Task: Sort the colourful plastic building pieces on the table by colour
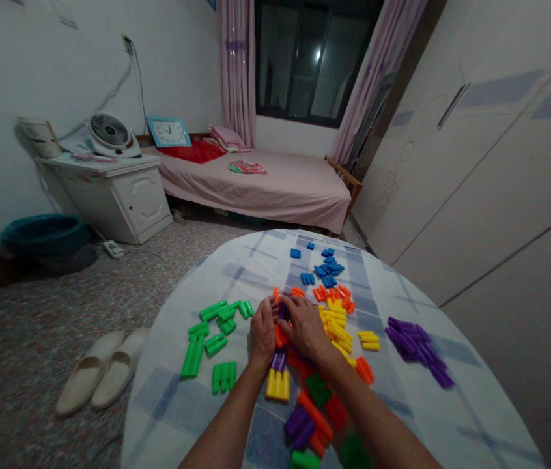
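My left hand and my right hand are close together near the middle of the round table. Between them are purple and orange plastic building blocks, partly hidden by my curled fingers. Just below my hands lies a yellow block with a purple block at its top end. Green blocks are spread to the left of my left hand. Yellow blocks lie right beside my right hand, with orange blocks above them. More mixed blocks lie between my forearms.
A purple pile lies at the right of the table, and blue blocks lie toward its far edge. The checked tablecloth covers the table. Beyond stand a bed, a white cabinet and a wardrobe; slippers are on the floor.
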`<state>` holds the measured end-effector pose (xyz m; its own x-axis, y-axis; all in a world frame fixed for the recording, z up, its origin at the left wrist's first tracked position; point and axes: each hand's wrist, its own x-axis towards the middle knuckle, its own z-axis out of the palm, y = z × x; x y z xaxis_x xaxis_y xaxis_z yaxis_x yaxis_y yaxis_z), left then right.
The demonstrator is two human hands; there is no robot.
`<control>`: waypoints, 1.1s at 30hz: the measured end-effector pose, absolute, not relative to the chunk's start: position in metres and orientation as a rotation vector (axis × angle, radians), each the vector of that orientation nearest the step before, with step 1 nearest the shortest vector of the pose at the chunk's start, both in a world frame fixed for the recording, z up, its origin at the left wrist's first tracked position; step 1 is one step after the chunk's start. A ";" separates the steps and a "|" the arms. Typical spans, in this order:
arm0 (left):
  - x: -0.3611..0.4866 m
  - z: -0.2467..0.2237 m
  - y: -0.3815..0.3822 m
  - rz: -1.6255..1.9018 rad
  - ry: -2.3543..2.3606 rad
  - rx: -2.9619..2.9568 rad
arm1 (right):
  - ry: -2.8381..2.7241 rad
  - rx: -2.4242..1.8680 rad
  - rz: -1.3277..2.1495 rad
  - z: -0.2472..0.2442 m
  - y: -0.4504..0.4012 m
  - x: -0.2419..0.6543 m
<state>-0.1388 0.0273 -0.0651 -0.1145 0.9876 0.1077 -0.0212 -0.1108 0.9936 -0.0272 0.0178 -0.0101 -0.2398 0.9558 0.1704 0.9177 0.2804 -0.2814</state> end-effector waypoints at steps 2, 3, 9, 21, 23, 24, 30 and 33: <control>-0.139 -0.063 0.027 1.374 1.217 1.175 | -2.243 -1.755 0.124 -0.013 0.021 -0.029; -0.139 -0.061 0.027 1.370 1.212 1.158 | -2.243 -1.767 0.112 -0.013 0.023 -0.029; -0.138 -0.060 0.027 1.385 1.246 1.160 | -2.212 -1.907 0.148 -0.011 0.036 -0.028; -0.137 -0.062 0.025 1.399 1.236 1.192 | -1.997 -1.734 0.333 -0.017 0.032 -0.006; -0.137 -0.060 0.024 1.377 1.233 1.198 | -1.998 -1.737 0.334 -0.016 0.031 0.001; -0.136 -0.060 0.024 1.360 1.236 1.209 | -2.000 -1.743 0.336 -0.015 0.031 0.004; -0.136 -0.065 0.025 1.307 1.250 1.300 | -2.042 -1.757 0.333 -0.017 0.026 0.003; -0.136 -0.067 0.026 1.300 1.251 1.315 | -2.019 -1.758 0.302 -0.024 0.024 -0.005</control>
